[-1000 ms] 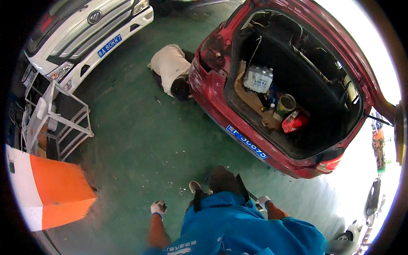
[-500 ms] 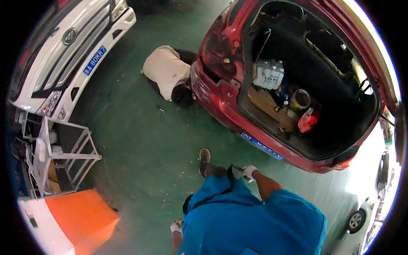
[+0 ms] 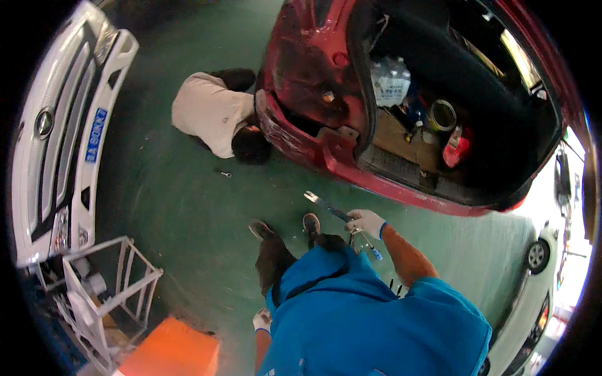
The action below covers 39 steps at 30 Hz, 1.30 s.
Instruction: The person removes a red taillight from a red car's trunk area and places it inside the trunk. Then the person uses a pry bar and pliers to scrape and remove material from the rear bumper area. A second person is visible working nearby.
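My right hand point(image 3: 367, 222), in a white glove, is closed on a dark pry bar point(image 3: 332, 208) with a pale forked tip, held out toward the red car's rear bumper point(image 3: 401, 195) but apart from it. A blue-handled tool point(image 3: 375, 250) and thin metal tools hang below that hand; how they are held is unclear. My left hand point(image 3: 262, 321), also gloved, is low beside my blue clothing and partly hidden by it. A co-worker point(image 3: 207, 113) in a light shirt is bent to the floor at the car's corner. A small wrench point(image 3: 226, 174) lies near them.
The open trunk holds bottled water point(image 3: 390, 81), a can point(image 3: 442, 116), cardboard point(image 3: 401, 147) and a red item point(image 3: 456, 150). A white truck front point(image 3: 88, 182) is at left, above a white metal stand point(image 3: 144, 279) and orange block point(image 3: 182, 351). A light car point(image 3: 527, 301) is at right.
My view has turned and moved toward the red car. My right hand has risen forward, and the pry bar in it now shows clearly, pointing left. The co-worker stays bent at the corner.
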Motion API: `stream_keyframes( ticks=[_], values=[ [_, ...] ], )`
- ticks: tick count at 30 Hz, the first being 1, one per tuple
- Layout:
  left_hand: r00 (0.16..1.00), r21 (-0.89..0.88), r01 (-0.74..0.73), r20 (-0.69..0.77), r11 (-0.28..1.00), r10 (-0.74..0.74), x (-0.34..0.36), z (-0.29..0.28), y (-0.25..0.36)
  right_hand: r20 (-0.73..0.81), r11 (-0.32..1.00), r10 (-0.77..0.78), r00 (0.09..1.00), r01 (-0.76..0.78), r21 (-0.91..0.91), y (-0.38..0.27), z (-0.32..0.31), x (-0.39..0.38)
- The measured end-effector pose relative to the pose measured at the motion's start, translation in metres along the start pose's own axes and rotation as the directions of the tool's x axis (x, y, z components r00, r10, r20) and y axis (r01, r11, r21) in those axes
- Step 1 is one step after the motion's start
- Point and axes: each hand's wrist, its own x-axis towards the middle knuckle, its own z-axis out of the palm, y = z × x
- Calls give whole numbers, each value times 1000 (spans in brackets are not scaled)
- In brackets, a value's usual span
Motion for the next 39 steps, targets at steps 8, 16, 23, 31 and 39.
stream_keyframes(
  ticks=[8,16,23,31,39],
  values=[
    [965,160,-54,263,986,10,32,1,260,-369,992,-84,925,114,59,-130,90,-22],
    [995,296,-100,39,950,92,57,-21,467,-827,847,-86,556,478,233,-244,94,-23],
    [998,395,38,32,918,-55,53,-12,491,-898,786,3,439,554,274,-250,81,5],
    [992,596,23,86,802,-92,56,17,500,-888,706,62,456,608,362,-258,95,2],
    [996,597,-29,85,802,-28,57,29,529,-868,640,15,497,662,390,-264,94,-4]
  ],
)
